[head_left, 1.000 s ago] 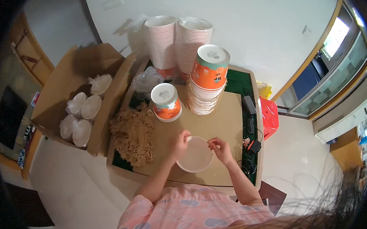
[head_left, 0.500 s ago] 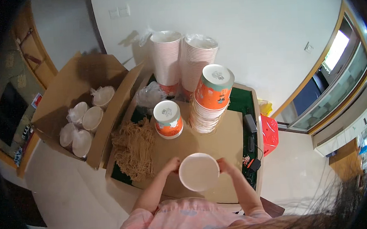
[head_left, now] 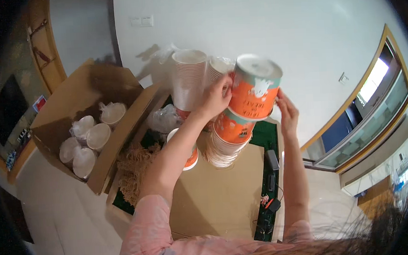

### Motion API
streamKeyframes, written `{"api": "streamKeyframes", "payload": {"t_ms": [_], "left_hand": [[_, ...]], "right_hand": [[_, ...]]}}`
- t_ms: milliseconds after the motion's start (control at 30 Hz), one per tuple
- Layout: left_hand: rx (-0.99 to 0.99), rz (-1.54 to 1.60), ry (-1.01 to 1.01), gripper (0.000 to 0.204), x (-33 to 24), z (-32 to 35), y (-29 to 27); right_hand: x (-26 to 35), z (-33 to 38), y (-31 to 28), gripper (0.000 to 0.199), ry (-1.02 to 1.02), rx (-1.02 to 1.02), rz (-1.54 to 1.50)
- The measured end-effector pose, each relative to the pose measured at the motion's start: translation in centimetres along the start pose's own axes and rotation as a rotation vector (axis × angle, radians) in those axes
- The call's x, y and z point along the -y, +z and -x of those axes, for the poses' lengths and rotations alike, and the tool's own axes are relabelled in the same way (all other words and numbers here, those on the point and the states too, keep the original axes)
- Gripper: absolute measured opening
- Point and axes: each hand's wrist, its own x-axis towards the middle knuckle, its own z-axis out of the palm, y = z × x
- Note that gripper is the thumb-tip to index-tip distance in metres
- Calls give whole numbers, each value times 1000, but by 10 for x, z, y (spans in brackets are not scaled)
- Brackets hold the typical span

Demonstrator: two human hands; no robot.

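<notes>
An orange and teal paper bucket [head_left: 256,90], upside down, is between my two hands over the stack of upturned paper buckets [head_left: 230,137]. My left hand [head_left: 219,96] grips its left side. At its lower right edge are the fingers of my right hand [head_left: 288,112], slightly blurred. The bucket's rim overlaps the top of the stack; whether it is fully seated cannot be made out. Behind my left forearm, another upturned paper bucket [head_left: 191,161] shows only in part. A bundle of tan string [head_left: 134,170] lies to its left.
Two tall stacks of white-rimmed buckets [head_left: 188,80] in clear plastic stand at the back by the wall. On the left an open cardboard box [head_left: 51,121] holds several wrapped buckets. Black adapters with cables [head_left: 272,160] lie along the table's right side. Crumpled plastic [head_left: 164,119] sits behind.
Both hands have moved up and forward from near my body. The bucket, mouth up before, is now turned upside down over the stack. The view has shifted slightly.
</notes>
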Motion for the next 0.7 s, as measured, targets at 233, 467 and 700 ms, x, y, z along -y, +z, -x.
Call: {"api": "streamKeyframes", "payload": {"t_ms": [233, 467, 700], "left_hand": [[273, 5, -134, 69, 30, 64, -20], [281, -272, 16, 38, 28, 26, 41], [540, -447, -14, 34, 41, 42, 52]], "right_hand": [[-58, 47, -24, 33, 88, 77, 46], [-33, -18, 41, 29, -106, 291, 575], [-85, -9, 46, 29, -105, 422, 536]]}}
